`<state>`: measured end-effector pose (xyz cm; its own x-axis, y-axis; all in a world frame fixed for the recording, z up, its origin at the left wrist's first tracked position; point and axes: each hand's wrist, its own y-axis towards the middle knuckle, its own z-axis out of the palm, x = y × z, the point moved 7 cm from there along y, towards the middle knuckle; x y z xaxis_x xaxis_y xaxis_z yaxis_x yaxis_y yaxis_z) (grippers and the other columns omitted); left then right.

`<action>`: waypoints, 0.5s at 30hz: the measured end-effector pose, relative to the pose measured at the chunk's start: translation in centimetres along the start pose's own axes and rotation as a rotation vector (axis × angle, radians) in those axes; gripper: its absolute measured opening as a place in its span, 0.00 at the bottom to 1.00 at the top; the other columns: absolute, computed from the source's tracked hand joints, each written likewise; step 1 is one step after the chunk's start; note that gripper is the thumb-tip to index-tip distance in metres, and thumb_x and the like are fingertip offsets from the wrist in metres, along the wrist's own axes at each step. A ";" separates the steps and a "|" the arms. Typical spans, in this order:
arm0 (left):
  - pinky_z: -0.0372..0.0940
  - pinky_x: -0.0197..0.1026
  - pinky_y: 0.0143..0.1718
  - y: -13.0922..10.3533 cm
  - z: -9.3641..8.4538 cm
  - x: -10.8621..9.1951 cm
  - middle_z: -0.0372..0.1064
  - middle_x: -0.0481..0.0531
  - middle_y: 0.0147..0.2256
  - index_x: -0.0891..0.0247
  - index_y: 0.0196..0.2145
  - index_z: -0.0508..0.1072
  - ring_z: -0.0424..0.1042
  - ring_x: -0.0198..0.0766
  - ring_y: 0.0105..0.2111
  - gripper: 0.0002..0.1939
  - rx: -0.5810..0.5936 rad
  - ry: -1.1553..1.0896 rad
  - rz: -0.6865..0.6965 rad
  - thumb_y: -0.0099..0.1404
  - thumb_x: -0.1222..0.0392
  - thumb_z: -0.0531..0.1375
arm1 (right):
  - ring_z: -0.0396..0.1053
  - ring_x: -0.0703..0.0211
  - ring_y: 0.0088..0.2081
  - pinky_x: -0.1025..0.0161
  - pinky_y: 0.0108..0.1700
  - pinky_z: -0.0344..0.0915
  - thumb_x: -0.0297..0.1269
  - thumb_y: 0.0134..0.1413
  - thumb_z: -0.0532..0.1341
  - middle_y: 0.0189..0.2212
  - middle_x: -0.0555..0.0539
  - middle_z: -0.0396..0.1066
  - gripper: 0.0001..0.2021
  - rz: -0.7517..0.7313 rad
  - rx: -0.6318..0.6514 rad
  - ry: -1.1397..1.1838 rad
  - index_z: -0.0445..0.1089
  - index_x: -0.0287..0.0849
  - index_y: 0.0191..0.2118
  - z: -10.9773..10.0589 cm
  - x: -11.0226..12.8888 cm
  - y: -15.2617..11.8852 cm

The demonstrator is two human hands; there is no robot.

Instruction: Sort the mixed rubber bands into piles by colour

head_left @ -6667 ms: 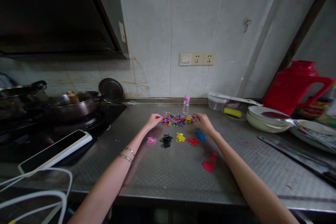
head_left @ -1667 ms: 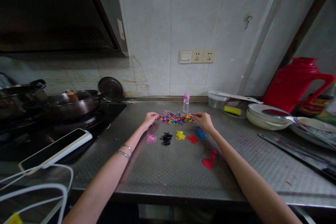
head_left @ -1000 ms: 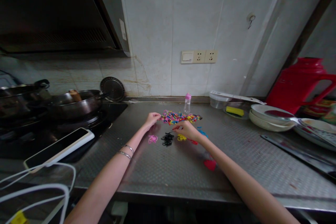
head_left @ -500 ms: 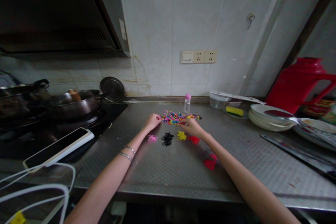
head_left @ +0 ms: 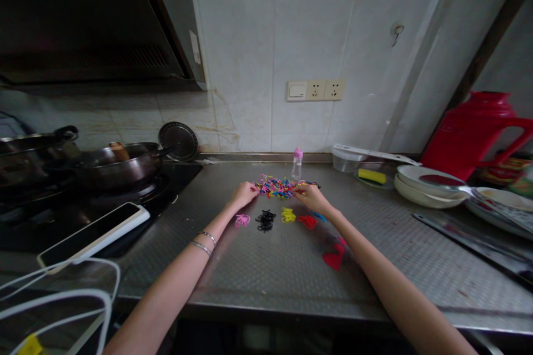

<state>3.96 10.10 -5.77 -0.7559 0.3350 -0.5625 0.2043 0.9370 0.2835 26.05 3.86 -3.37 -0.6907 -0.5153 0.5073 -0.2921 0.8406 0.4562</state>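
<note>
A multicoloured heap of small thin bands (head_left: 275,186) lies before the clear, pink-capped bottle (head_left: 296,167); left hand (head_left: 245,194) left of the bottle, right hand (head_left: 311,198) in front; whether either pinches a band, I cannot tell.

In dim light, you face a pale tiled wall (head_left: 237,39) beyond a metal counter (head_left: 258,272), a dark hood (head_left: 83,16) far left.

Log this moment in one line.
left hand: at mixed pile; right hand: likewise; nearer row: pink pile, black pile, yellow pile, red pile, blue pile
</note>
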 end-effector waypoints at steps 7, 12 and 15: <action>0.57 0.35 0.29 0.2 0.0 0.3 0.73 0.55 0.29 0.64 0.28 0.77 0.67 0.36 0.27 0.10 -0.014 -0.018 -0.004 0.52 0.56 0.59 | 0.69 0.59 0.33 0.65 0.38 0.63 0.32 0.48 0.54 0.32 0.46 0.74 0.11 0.037 0.015 -0.002 0.74 0.40 0.34 0.1 -0.4 0.0; 0.56 0.34 0.29 0.1 -0.1 0.3 0.73 0.55 0.28 0.64 0.26 0.77 0.67 0.36 0.27 0.09 -0.026 -0.039 -0.005 0.52 0.57 0.59 | 0.69 0.61 0.31 0.67 0.36 0.63 0.33 0.48 0.55 0.31 0.48 0.74 0.11 0.046 -0.013 -0.026 0.74 0.41 0.34 -0.1 -0.8 -0.1; 0.56 0.34 0.28 0.1 -0.2 0.2 0.73 0.55 0.28 0.64 0.26 0.77 0.67 0.36 0.27 0.09 -0.043 -0.042 -0.010 0.51 0.57 0.60 | 0.69 0.61 0.31 0.68 0.36 0.62 0.32 0.48 0.54 0.31 0.48 0.74 0.11 0.030 -0.017 -0.025 0.74 0.40 0.34 -0.2 -0.7 -0.2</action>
<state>3.69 10.19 -5.69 -0.7306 0.3304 -0.5976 0.1694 0.9355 0.3101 26.73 4.07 -3.68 -0.7152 -0.4858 0.5024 -0.2601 0.8522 0.4539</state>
